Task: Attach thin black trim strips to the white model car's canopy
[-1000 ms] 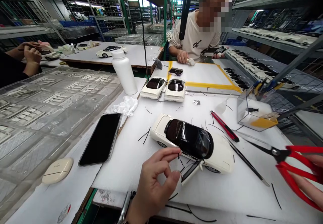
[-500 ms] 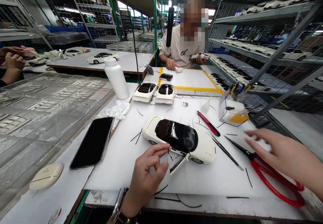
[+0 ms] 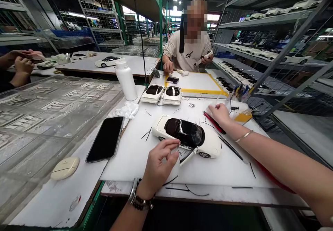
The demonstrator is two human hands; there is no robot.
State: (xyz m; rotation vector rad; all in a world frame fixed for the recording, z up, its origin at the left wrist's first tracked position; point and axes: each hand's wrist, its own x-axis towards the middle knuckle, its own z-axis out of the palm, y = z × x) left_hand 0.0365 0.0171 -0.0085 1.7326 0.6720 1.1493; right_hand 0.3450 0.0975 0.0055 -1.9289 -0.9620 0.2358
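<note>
A cream model car (image 3: 213, 142) with a black roof sits mid-table, its near-side door (image 3: 187, 157) swung open. My left hand (image 3: 161, 161) is beside that door; its fingertips touch the car's side at the door opening, thumb apart from them. A thin dark line shows by the fingertips, and I cannot make out whether it is held. Farther right, my right hand (image 3: 220, 113) has its fingers closed around a small translucent dropper bottle (image 3: 213, 102), mostly hidden by them. Under that hand lies a red utility knife (image 3: 214, 122), and nearby are black tweezers (image 3: 232, 148).
Red-handled scissors (image 3: 274, 179) lie partly beneath my right forearm. Two more model cars (image 3: 172, 95) stand behind, near a white bottle (image 3: 126, 80). A phone (image 3: 105, 139) and cream case (image 3: 65, 168) are left. A tool holder (image 3: 240, 111) stands right. Across sits a co-worker (image 3: 192, 52).
My right hand has moved left and forward, from above the scissors to the dropper bottle, and closed on it. My left hand stays at the car door. The view has shifted slightly.
</note>
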